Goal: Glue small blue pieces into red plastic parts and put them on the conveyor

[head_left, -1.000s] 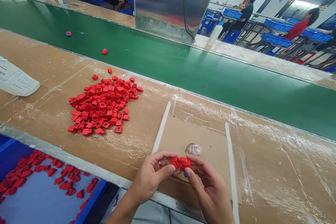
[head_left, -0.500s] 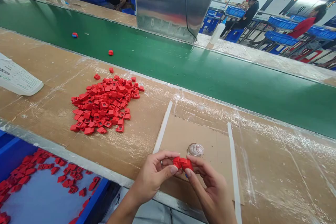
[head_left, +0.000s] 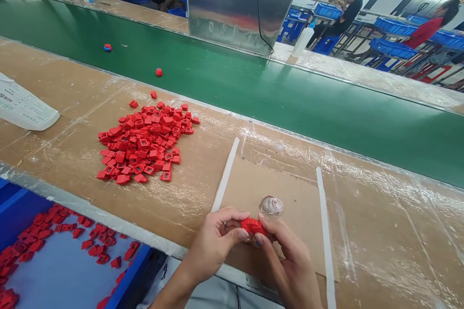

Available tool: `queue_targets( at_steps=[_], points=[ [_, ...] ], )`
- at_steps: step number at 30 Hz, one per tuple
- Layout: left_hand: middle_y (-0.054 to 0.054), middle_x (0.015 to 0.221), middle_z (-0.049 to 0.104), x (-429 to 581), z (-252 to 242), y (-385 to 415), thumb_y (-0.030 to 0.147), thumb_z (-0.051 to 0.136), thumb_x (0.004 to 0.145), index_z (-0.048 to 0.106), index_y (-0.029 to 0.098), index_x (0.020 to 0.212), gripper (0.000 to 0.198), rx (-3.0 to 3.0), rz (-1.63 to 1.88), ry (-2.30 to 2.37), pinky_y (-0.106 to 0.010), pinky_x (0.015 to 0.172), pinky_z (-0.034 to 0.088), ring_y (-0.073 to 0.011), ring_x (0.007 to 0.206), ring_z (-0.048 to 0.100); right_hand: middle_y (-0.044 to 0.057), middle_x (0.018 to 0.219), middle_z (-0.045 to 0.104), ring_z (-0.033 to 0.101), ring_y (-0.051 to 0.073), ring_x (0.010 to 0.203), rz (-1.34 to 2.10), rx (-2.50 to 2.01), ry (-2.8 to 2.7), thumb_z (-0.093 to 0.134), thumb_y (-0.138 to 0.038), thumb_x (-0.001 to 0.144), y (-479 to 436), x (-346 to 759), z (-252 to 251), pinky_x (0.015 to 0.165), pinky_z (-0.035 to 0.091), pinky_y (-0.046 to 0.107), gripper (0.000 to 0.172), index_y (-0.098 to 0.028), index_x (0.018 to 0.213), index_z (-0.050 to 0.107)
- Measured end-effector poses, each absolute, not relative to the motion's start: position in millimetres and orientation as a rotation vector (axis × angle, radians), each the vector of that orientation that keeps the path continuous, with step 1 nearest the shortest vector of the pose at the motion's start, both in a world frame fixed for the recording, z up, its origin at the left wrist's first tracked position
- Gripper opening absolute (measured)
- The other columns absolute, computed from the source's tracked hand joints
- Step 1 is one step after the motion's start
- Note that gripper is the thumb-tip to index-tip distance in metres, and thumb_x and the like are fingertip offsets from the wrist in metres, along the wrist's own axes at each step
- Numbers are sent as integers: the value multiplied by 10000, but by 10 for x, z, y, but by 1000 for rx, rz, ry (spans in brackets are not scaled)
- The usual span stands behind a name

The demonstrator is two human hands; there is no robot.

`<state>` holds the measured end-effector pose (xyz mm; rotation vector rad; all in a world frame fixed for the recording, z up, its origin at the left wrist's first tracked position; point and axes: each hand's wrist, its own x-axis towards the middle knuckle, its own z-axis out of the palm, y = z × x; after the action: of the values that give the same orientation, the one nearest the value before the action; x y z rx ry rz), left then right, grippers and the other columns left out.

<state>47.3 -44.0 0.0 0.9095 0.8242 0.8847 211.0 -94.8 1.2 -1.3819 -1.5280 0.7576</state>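
Both hands meet over the cardboard mat (head_left: 290,198) at the near edge of the bench. My left hand (head_left: 213,241) and my right hand (head_left: 290,265) pinch the same small red plastic part (head_left: 253,226) between thumbs and fingertips, pressed together. A ring shows on my left hand. Just beyond the fingers stands a small clear round cap (head_left: 271,206) on the mat. A heap of red plastic parts (head_left: 145,142) lies to the left on the bench.
A blue bin (head_left: 43,256) with several red parts sits at the lower left. The green conveyor belt (head_left: 290,96) runs behind, carrying two stray red pieces. A printed sheet (head_left: 21,106) lies far left. Other people sit at benches beyond the metal column (head_left: 235,0).
The two red pieces, held slightly apart a second ago, are now pushed closer into one lump between my fingers. My hands have stayed in the same spot.
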Motion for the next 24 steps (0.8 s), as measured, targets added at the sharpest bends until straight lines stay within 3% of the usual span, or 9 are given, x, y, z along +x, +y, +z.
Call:
queue_targets(
  at_steps=[11, 18, 24],
  points=[
    [-22, 810, 639, 474, -5, -443, 246, 755, 804, 783, 183, 964, 174, 1058, 812, 881, -240, 679, 482, -148, 719, 598, 60, 940, 653, 644, 205, 784, 774, -1339, -1489, 547, -241, 1002, -985, 2123, -122, 678, 546, 276, 180, -232, 1155, 642],
    [-58, 863, 760, 493, -32, -409, 284, 820, 738, 732, 181, 1129, 414, 914, 712, 918, -279, 758, 525, -188, 801, 659, 61, 999, 665, 671, 208, 851, 763, -1287, -1350, 587, -228, 981, -1051, 2143, -259, 728, 570, 297, 259, -258, 1237, 623],
    [-46, 863, 745, 488, 5, -377, 283, 775, 791, 791, 200, 1012, 238, 1061, 693, 915, -244, 719, 507, -169, 763, 645, 59, 1029, 673, 671, 214, 911, 791, -1266, -1296, 611, -199, 963, -1052, 2163, -257, 779, 563, 305, 252, -272, 1203, 637]
  ],
)
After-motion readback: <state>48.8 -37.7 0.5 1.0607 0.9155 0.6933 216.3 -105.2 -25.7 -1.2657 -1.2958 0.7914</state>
